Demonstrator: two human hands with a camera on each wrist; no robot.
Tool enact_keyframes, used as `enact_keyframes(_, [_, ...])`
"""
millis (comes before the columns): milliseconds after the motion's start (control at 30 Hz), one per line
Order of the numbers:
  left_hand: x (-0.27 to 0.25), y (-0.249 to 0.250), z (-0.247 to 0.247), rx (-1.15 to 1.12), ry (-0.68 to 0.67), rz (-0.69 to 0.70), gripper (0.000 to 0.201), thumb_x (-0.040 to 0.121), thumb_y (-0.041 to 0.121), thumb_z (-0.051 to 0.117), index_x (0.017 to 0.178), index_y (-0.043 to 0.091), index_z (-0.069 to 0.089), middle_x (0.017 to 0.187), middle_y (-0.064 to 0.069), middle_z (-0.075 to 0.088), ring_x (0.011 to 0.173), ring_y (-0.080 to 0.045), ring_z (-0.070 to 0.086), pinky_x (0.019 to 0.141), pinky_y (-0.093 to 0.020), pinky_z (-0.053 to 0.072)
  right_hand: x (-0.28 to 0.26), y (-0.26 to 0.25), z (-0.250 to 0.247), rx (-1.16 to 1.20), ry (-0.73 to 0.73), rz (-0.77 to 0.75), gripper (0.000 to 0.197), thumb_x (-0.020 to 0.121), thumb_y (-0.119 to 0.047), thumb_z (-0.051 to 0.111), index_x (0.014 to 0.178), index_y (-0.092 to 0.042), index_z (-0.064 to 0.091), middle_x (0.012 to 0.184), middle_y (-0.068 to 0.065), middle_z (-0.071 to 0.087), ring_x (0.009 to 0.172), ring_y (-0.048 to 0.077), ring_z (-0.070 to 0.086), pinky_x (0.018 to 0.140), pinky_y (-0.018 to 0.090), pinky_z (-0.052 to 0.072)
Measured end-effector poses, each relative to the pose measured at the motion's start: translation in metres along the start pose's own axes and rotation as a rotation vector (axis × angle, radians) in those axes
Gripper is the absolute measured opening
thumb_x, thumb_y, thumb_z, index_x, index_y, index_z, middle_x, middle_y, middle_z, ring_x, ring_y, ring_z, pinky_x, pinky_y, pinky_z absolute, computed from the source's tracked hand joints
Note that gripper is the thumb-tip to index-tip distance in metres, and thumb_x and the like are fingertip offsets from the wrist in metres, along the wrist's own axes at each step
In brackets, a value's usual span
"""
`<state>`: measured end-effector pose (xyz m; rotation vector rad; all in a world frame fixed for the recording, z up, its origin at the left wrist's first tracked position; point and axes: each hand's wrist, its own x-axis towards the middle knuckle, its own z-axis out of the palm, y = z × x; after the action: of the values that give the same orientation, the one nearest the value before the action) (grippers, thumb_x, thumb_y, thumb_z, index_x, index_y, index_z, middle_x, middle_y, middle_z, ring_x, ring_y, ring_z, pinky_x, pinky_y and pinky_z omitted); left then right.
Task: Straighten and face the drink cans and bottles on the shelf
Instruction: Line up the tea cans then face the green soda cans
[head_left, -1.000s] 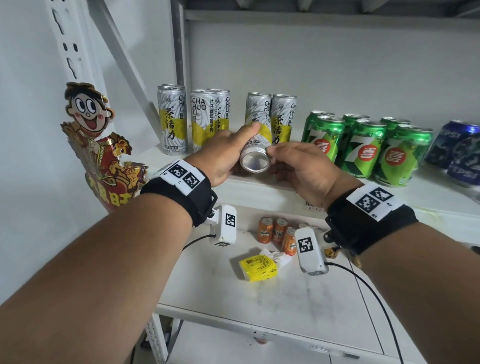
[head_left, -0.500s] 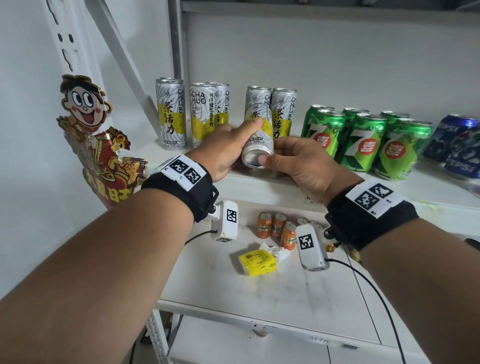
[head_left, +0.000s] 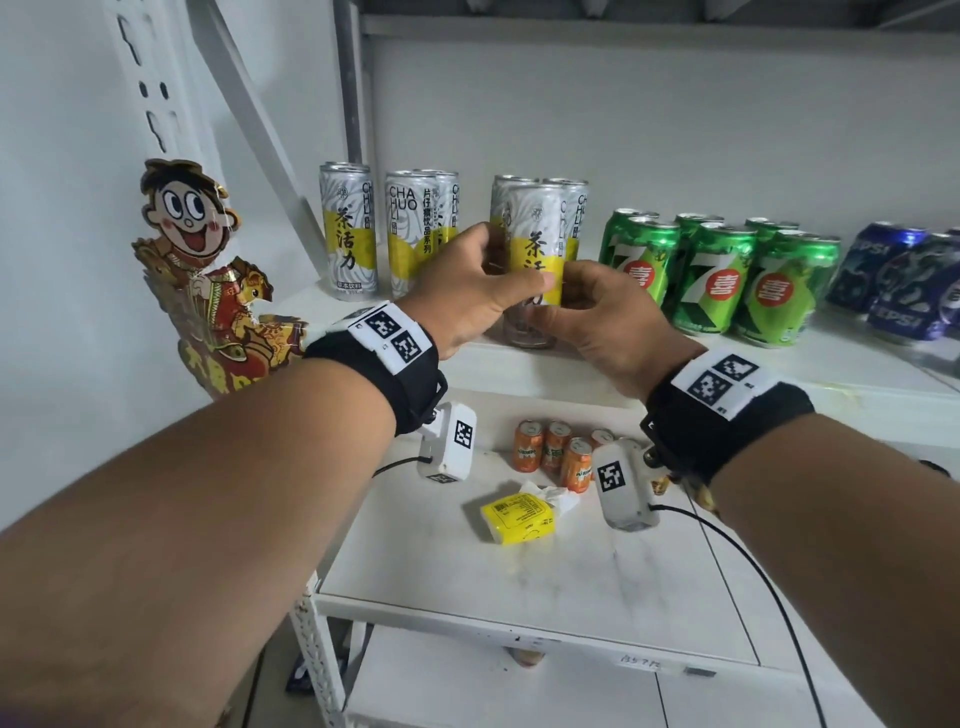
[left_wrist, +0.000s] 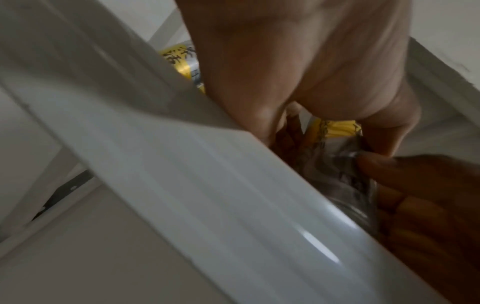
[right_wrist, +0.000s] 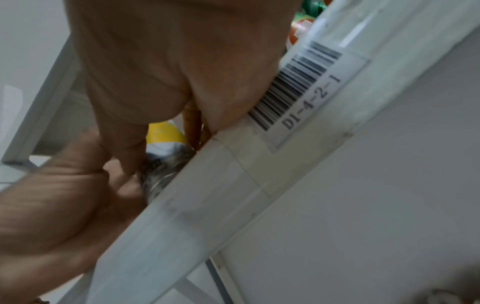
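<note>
A tall silver and yellow tea can (head_left: 535, 244) stands upright at the front edge of the white shelf (head_left: 649, 371), its label facing me. My left hand (head_left: 478, 288) grips it from the left and my right hand (head_left: 597, 312) from the right, thumbs meeting on its front. In the left wrist view the can (left_wrist: 337, 144) shows between my fingers above the shelf lip. In the right wrist view a yellow patch of the can (right_wrist: 166, 133) shows. More tea cans (head_left: 348, 234) stand behind and to the left, green 7-Up cans (head_left: 722, 275) to the right, blue Pepsi cans (head_left: 904, 280) at the far right.
A cardboard cartoon figure (head_left: 202, 275) stands at the shelf's left end. On the lower shelf lie small orange cans (head_left: 553, 452) and a yellow packet (head_left: 517, 517). A barcode label (right_wrist: 298, 86) is stuck on the shelf lip. A slanted brace (head_left: 260, 114) crosses behind the left cans.
The tea can, held tilted with its bottom toward me a second ago, now stands upright on the shelf's front edge, both hands still round it.
</note>
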<state>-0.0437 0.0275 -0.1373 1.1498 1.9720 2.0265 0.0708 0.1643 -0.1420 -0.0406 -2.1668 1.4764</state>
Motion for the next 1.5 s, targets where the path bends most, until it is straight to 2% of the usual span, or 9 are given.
enact_keyframes(133, [0.007,0.024,0.011,0.053,-0.043,0.015,0.081,0.058,0.048,0.092,0.123,0.007,0.065,0.122,-0.022,0.075,0.115,-0.041,0.073,0.099,-0.062,0.060,0.001,-0.008,-0.001,-0.307,0.153,-0.011,0.037,0.080,-0.028,0.091,0.107,-0.013,0.070,0.094,0.003,0.077,0.084,0.019,0.073,0.076,0.036,0.062])
enact_keyframes(233, [0.016,0.048,0.020,0.118,-0.044,0.077,0.081,0.060,0.042,0.094,0.127,0.008,0.062,0.123,-0.020,0.072,0.114,-0.035,0.074,0.097,-0.053,0.063,-0.004,-0.015,-0.008,-0.480,0.161,0.026,0.040,0.078,-0.036,0.089,0.103,-0.012,0.070,0.096,0.007,0.075,0.089,0.026,0.073,0.082,0.045,0.062])
enact_keyframes(433, [0.032,0.082,0.047,0.419,-0.194,0.206,0.046,0.073,0.029,0.093,0.111,0.017,0.070,0.096,0.001,0.074,0.070,-0.001,0.066,0.067,-0.023,0.056,-0.036,-0.041,-0.060,-0.756,0.190,-0.056,0.037,0.082,-0.042,0.084,0.104,-0.017,0.069,0.091,-0.002,0.070,0.081,0.016,0.066,0.069,0.032,0.055])
enact_keyframes(567, [0.027,0.106,0.088,0.556,-0.225,0.273,0.049,0.063,0.043,0.085,0.104,0.019,0.072,0.100,-0.001,0.077,0.089,-0.021,0.074,0.078,-0.035,0.061,-0.058,-0.061,-0.111,-0.991,0.177,-0.162,0.034,0.081,-0.034,0.079,0.108,-0.015,0.070,0.093,-0.003,0.067,0.085,0.022,0.064,0.072,0.031,0.048])
enact_keyframes(800, [0.024,0.139,0.188,0.692,-0.280,0.346,0.029,0.078,0.037,0.083,0.100,0.024,0.070,0.095,0.005,0.072,0.081,-0.014,0.067,0.070,-0.027,0.053,-0.082,-0.073,-0.228,-1.182,0.246,-0.119,0.030,0.086,-0.036,0.072,0.110,-0.018,0.076,0.107,0.008,0.071,0.104,0.030,0.064,0.090,0.039,0.052])
enact_keyframes(967, [0.027,0.155,0.263,0.758,-0.289,0.345,0.023,0.084,0.034,0.080,0.099,0.019,0.070,0.094,0.001,0.071,0.089,-0.023,0.068,0.077,-0.033,0.057,-0.085,-0.067,-0.311,-1.358,0.306,-0.017,0.034,0.087,-0.048,0.064,0.110,-0.025,0.075,0.112,0.007,0.065,0.115,0.034,0.051,0.092,0.042,0.040])
enact_keyframes(1133, [0.029,0.162,0.311,0.809,-0.276,0.340,0.023,0.085,0.033,0.079,0.098,0.018,0.070,0.093,0.004,0.069,0.087,-0.020,0.065,0.074,-0.029,0.053,-0.082,-0.041,-0.361,-1.246,0.265,0.181,0.061,0.080,-0.054,0.072,0.133,-0.027,0.059,0.126,0.013,0.056,0.119,0.040,0.052,0.095,0.047,0.047])
enact_keyframes(1300, [0.027,0.163,0.339,0.824,-0.247,0.328,0.022,0.083,0.034,0.080,0.096,0.019,0.070,0.092,0.005,0.068,0.085,-0.017,0.064,0.070,-0.026,0.049,-0.079,-0.024,-0.382,-1.074,0.263,0.078,0.051,0.082,-0.026,0.077,0.126,-0.024,0.051,0.121,0.012,0.050,0.101,0.039,0.059,0.083,0.046,0.058])
enact_keyframes(1500, [0.021,0.163,0.378,0.813,-0.268,0.350,0.020,0.082,0.036,0.081,0.095,0.023,0.071,0.089,0.009,0.069,0.080,-0.009,0.063,0.070,-0.026,0.048,-0.101,-0.025,-0.422,-1.023,0.233,-0.031,0.065,0.080,-0.032,0.083,0.135,-0.022,0.050,0.093,0.005,0.056,0.087,0.032,0.056,0.072,0.034,0.045])
